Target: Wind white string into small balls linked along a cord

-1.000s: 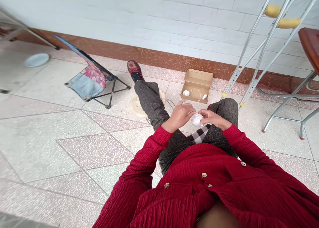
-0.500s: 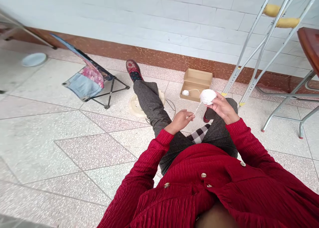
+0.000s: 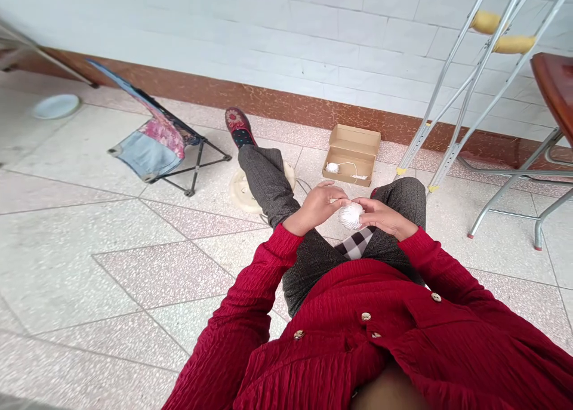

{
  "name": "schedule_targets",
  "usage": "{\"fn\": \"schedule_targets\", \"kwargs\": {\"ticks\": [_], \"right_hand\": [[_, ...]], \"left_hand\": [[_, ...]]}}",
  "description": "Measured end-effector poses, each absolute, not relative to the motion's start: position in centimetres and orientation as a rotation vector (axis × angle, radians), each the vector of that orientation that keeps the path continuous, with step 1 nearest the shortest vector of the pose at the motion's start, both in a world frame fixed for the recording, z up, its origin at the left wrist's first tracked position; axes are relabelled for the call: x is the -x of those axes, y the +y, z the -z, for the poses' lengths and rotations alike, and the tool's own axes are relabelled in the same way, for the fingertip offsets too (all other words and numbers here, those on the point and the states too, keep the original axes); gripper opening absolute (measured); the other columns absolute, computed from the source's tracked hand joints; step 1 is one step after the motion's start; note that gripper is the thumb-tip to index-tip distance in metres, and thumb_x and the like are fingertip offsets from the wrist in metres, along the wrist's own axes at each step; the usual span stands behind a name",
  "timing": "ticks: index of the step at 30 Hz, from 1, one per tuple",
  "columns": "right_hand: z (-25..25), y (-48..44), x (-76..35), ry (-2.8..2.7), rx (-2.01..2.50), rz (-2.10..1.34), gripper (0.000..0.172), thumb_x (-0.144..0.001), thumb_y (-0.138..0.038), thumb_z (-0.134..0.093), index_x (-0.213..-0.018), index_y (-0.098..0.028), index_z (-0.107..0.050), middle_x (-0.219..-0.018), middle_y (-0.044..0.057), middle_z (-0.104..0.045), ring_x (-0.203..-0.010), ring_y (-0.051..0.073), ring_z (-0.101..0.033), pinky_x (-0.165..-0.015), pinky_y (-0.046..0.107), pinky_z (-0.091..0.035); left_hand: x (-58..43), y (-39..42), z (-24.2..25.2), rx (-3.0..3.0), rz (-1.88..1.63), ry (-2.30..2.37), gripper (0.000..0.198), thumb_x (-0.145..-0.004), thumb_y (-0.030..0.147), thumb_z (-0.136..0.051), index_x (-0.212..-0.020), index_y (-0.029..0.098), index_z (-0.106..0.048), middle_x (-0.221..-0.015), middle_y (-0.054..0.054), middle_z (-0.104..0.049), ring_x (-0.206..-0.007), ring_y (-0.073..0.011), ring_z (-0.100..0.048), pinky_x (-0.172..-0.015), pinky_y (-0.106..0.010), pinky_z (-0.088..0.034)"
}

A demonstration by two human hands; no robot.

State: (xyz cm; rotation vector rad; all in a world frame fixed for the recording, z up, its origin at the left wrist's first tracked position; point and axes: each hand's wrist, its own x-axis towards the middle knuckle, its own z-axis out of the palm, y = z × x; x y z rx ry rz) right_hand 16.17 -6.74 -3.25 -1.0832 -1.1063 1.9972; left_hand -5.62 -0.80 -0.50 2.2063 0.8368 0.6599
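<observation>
My right hand [image 3: 380, 215] grips a white ball of yarn [image 3: 350, 217] between thumb and fingers, in front of my lap. My left hand [image 3: 319, 206] is closed at the ball's upper left side, its fingertips pinching the yarn there; the strand itself is mostly hidden. Beyond my hands, an open cardboard box [image 3: 356, 141] sits on the floor by the wall. Inside it lies a smaller white yarn ball [image 3: 332, 167], with a loose strand curving across to the box's right side.
At left stands a low folding chair [image 3: 150, 150], with a pale basin [image 3: 57, 107] behind it. A round cream-coloured object [image 3: 244, 192] lies under my outstretched leg. Crutches with yellow grips [image 3: 486, 23] lean at right beside a metal-legged seat [image 3: 555, 88].
My right hand has brought the yarn ball down and left, toward my lap. My left hand has risen slightly to meet it. The strand in the box now lies slack.
</observation>
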Motion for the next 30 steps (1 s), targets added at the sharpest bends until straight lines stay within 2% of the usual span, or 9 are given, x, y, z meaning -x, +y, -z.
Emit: {"fn": "schedule_targets", "kwargs": {"ticks": [4, 8, 12, 16, 18, 20, 23, 27, 30], "right_hand": [[0.3, -6.6, -17.1, -0.946, 0.912, -1.979, 0.058, -0.061, -0.020, -0.084, -0.115, -0.023, -0.063, -0.105, 0.003, -0.066, -0.088, 0.018, -0.065, -0.073, 0.032, -0.061], [-1.2, -5.0, -17.3, -0.884, 0.899, -1.755, 0.057, -0.062, -0.028, -0.083, -0.114, -0.025, -0.060, -0.115, 0.006, -0.066, -0.092, 0.022, -0.065, -0.075, 0.038, -0.061], [0.1, -2.5, -17.3, -0.955, 1.152, -1.377, 0.048, -0.067, -0.038, -0.079, -0.108, -0.025, -0.057, -0.108, 0.003, -0.064, -0.084, 0.018, -0.063, -0.075, 0.035, -0.058], [3.3, -2.1, -17.2, -1.285, 1.488, -1.019, 0.057, -0.055, -0.029, -0.085, -0.106, -0.023, -0.060, -0.109, 0.004, -0.061, -0.086, 0.018, -0.060, -0.073, 0.032, -0.055], [4.3, -3.2, -16.9, -1.390, 1.488, -1.202, 0.056, -0.055, -0.027, -0.086, -0.106, -0.021, -0.062, -0.105, 0.003, -0.062, -0.080, 0.016, -0.060, -0.068, 0.031, -0.056], [4.5, -4.6, -16.7, -1.334, 1.363, -1.565, 0.056, -0.058, -0.027, -0.086, -0.109, -0.022, -0.062, -0.100, 0.002, -0.063, -0.075, 0.015, -0.062, -0.063, 0.029, -0.057], [3.6, -6.3, -16.7, -1.153, 1.133, -1.937, 0.058, -0.063, -0.029, -0.086, -0.115, -0.022, -0.063, -0.099, 0.003, -0.064, -0.079, 0.017, -0.067, -0.060, 0.029, -0.061], [2.3, -7.1, -17.5, -1.012, 0.923, -2.066, 0.056, -0.066, -0.025, -0.085, -0.118, -0.021, -0.064, -0.096, 0.002, -0.067, -0.076, 0.016, -0.068, -0.057, 0.028, -0.063], [1.1, -7.0, -17.8, -0.936, 0.810, -2.078, 0.063, -0.062, -0.024, -0.087, -0.120, -0.021, -0.063, -0.096, 0.002, -0.069, -0.073, 0.016, -0.067, -0.056, 0.028, -0.062]], "left_hand": [[5.2, -1.3, 1.7, -1.966, -0.773, 0.872, 0.034, -0.097, 0.041, -0.055, -0.083, 0.017, -0.074, -0.087, -0.005, -0.075, -0.084, -0.0181, -0.067, -0.088, -0.033, -0.051], [4.7, -2.3, 3.2, -1.893, -0.676, 0.890, 0.038, -0.097, 0.042, -0.054, -0.074, 0.016, -0.071, -0.080, -0.003, -0.073, -0.078, -0.0164, -0.066, -0.078, -0.028, -0.050], [4.3, -3.6, 3.7, -2.021, -0.589, 0.871, 0.036, -0.098, 0.036, -0.054, -0.069, 0.018, -0.068, -0.073, -0.001, -0.070, -0.077, -0.0163, -0.065, -0.087, -0.031, -0.051], [4.7, -3.5, 2.5, -2.183, -0.570, 0.882, 0.029, -0.097, 0.029, -0.056, -0.074, 0.019, -0.070, -0.078, 0.000, -0.074, -0.079, -0.0159, -0.067, -0.114, -0.042, -0.039], [5.2, -2.7, 1.6, -2.236, -0.611, 0.910, 0.023, -0.098, 0.029, -0.056, -0.083, 0.020, -0.072, -0.089, -0.001, -0.077, -0.084, -0.0161, -0.069, -0.119, -0.046, -0.033], [5.5, -2.0, 0.7, -2.276, -0.636, 0.925, 0.022, -0.098, 0.029, -0.057, -0.085, 0.020, -0.073, -0.094, -0.002, -0.077, -0.090, -0.0171, -0.069, -0.120, -0.047, -0.031], [5.7, -1.3, 0.1, -2.258, -0.658, 0.880, 0.022, -0.098, 0.030, -0.058, -0.085, 0.020, -0.073, -0.098, -0.003, -0.077, -0.099, -0.0184, -0.069, -0.119, -0.047, -0.030], [5.5, -1.3, 0.8, -2.136, -0.733, 0.866, 0.020, -0.097, 0.033, -0.059, -0.091, 0.021, -0.074, -0.102, -0.003, -0.077, -0.107, -0.0199, -0.069, -0.120, -0.047, -0.031], [5.5, -1.2, 2.2, -2.008, -0.773, 0.912, 0.024, -0.096, 0.037, -0.060, -0.090, 0.019, -0.075, -0.102, -0.005, -0.077, -0.102, -0.0212, -0.070, -0.111, -0.044, -0.042]]}}
